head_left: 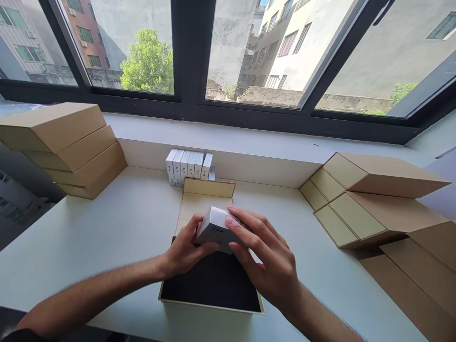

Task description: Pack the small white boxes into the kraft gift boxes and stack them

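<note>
Both my hands hold a small white box [214, 228] above an open tan gift box [213, 308] with a black inside. My left hand [185, 251] grips the white box from its left and underside, fingers curled. My right hand [261, 259] lies over its right end, fingers wrapped on top. The gift box's lid [208, 189] stands folded back behind the white box. A row of several more small white boxes [188, 167] stands upright against the ledge at the back.
A stack of shut tan boxes [67, 147] sits at the left on the white table [124, 223]. Several tan boxes [363, 199] lie fanned out at the right, more reaching the right edge. A window ledge and dark-framed window run across the back.
</note>
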Tool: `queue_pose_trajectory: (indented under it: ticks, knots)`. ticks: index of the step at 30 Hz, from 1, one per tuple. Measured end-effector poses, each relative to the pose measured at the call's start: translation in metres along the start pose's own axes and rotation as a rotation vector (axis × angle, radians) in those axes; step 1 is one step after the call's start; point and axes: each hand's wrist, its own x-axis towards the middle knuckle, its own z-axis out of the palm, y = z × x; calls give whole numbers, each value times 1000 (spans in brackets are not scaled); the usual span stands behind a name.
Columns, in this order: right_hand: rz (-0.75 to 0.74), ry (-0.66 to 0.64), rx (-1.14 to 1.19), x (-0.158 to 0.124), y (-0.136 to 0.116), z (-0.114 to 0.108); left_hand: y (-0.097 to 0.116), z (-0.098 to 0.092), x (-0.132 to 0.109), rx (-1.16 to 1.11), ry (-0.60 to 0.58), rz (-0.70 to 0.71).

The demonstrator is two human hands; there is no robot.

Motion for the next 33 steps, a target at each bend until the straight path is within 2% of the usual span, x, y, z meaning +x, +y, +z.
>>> queue_pose_trajectory:
  ticks: [3, 6, 9, 12, 13, 15, 17, 19, 23, 26, 29, 31, 33]
  knots:
    - [-36, -58, 67, -5, 2, 0, 3, 0, -1, -9, -4, 26]
    - [58, -66, 121, -8, 3, -4, 9, -3, 1, 23, -55, 48]
    - [289, -85, 135, -10, 2, -8, 15, -9, 4, 118, -137, 68]
    - [630, -205, 294, -17, 3, -8, 19, -20, 11, 199, -242, 105]
    - [739, -253, 371, -23, 4, -7, 18, -25, 15, 211, -239, 149]
    - [904, -335, 469, -37, 5, -4, 13, -37, 25, 237, -120, 272]
    - [974, -417, 425, -53, 5, 0, -1, -52, 37, 290, 71, 384]
    - [948, -547, 263, -65, 5, 6, -22, -66, 51, 372, 138, 445]
    - [755, -903, -104, -68, 4, 30, -74, -83, 69, 592, -52, 437]
    - [571, -1177, -141, -59, 1, 53, -101, -85, 73, 760, -134, 345]
    - [428, -1229, 14, -50, -5, 67, -112, -83, 72, 932, -209, 325]
    - [345, -1208, 124, -41, -5, 67, -114, -82, 71, 998, -245, 343]
    - [323, -1134, 226, -27, 5, 60, -114, -81, 71, 1013, -266, 356]
